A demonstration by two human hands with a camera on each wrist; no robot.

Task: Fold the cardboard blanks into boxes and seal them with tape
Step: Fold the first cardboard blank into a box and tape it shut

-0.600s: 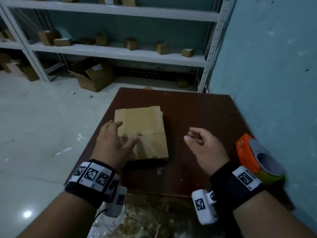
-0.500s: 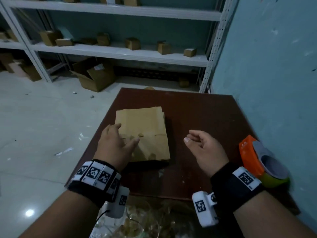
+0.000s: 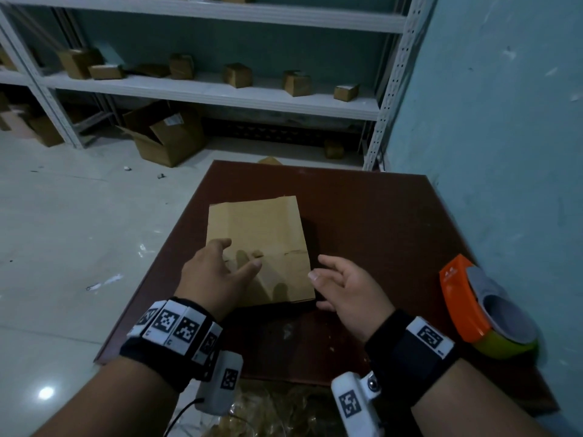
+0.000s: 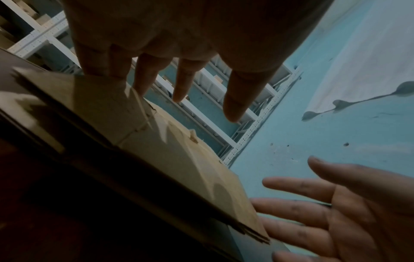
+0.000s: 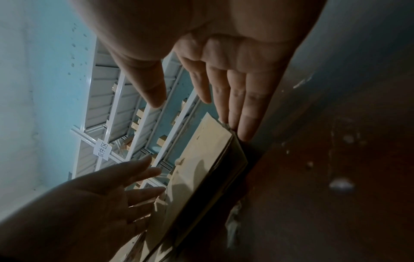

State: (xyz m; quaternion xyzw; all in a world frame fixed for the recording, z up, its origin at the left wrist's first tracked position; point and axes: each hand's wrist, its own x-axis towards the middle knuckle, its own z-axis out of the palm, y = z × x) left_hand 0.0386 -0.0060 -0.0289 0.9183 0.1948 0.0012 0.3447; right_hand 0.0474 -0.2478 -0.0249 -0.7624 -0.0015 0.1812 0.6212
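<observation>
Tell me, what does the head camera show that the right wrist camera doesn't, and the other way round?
Only the head view shows the tape roll at the table's right edge and the open box on the floor. Only the right wrist view shows the cardboard stack's layered edge, with the right hand's fingertips beside it. Both show the stack, both open hands, left hand, and the shelves.

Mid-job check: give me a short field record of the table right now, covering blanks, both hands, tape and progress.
blanks: flat stack of cardboard blanks lying on the brown table, none folded yet
left hand: left hand open, fingers spread over the stack's near left part
right hand: right hand open, at the stack's right edge, fingertips beside it
tape: orange tape dispenser with its roll, on the table's right side by the blue wall, untouched
progress: no box formed on the table, no tape applied
</observation>
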